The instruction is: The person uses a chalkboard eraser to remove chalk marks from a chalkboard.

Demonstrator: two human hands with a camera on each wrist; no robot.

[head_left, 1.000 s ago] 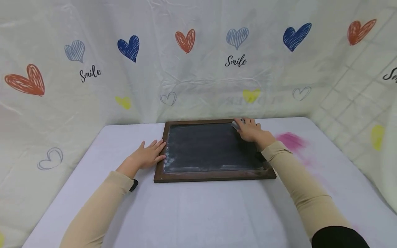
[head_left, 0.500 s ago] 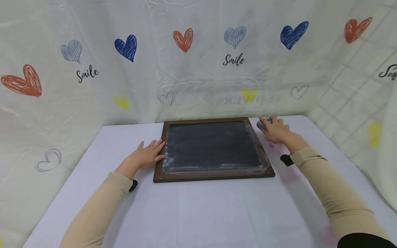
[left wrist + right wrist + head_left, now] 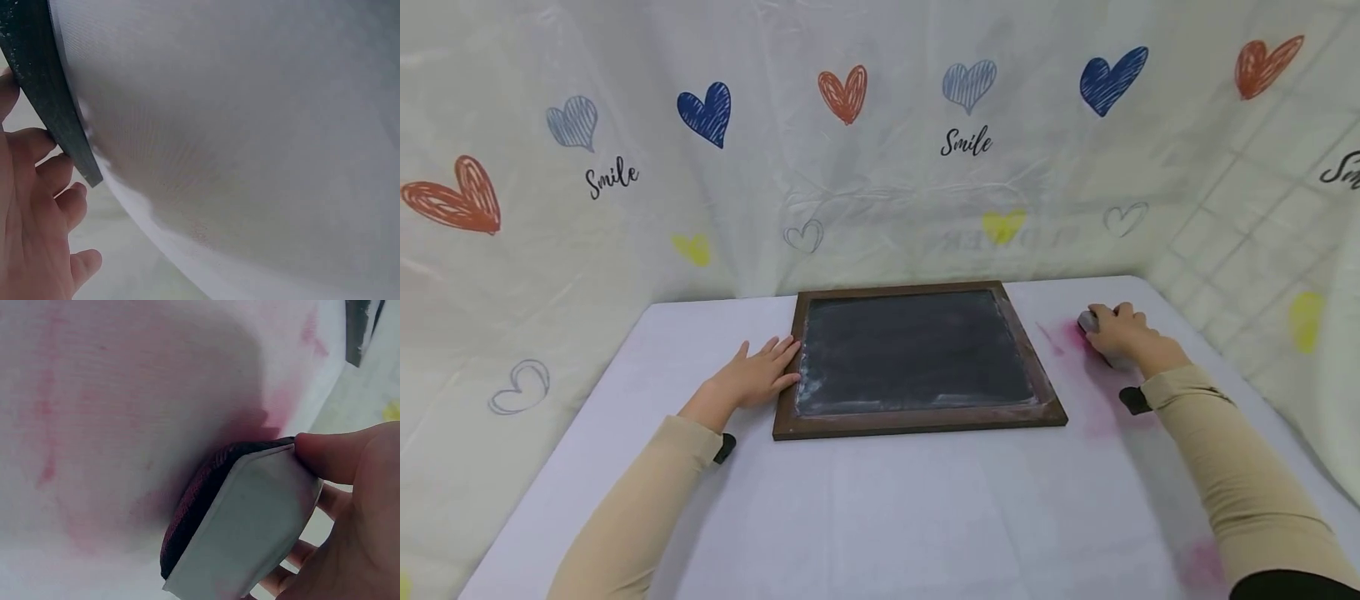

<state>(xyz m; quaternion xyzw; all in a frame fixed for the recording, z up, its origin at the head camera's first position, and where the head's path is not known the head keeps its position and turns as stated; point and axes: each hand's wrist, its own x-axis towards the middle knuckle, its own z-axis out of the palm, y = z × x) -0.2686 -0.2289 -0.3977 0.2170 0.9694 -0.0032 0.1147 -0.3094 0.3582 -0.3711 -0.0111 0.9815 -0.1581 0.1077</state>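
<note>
A blackboard (image 3: 910,354) in a brown wooden frame lies on the white table, with faint chalk smears along its lower and left edges. My left hand (image 3: 756,377) rests with spread fingers against the left side of the frame; in the left wrist view its fingertips touch the dark frame edge (image 3: 50,94). To the right of the board, my right hand (image 3: 1129,335) grips a grey blackboard eraser (image 3: 250,515) between thumb and fingers. The eraser's dark, pink-dusted pad faces the tablecloth, at a pink stain; whether it presses the cloth I cannot tell.
Pink powder smears (image 3: 1097,400) mark the white tablecloth (image 3: 880,508) right of the board, and another pink spot (image 3: 1202,562) lies near the right forearm. A white curtain (image 3: 895,167) printed with hearts hangs behind the table's back edge.
My right hand has carried the eraser off the board's upper right corner, rightward and then a little nearer, onto the pink-stained cloth. The left hand stays at the frame.
</note>
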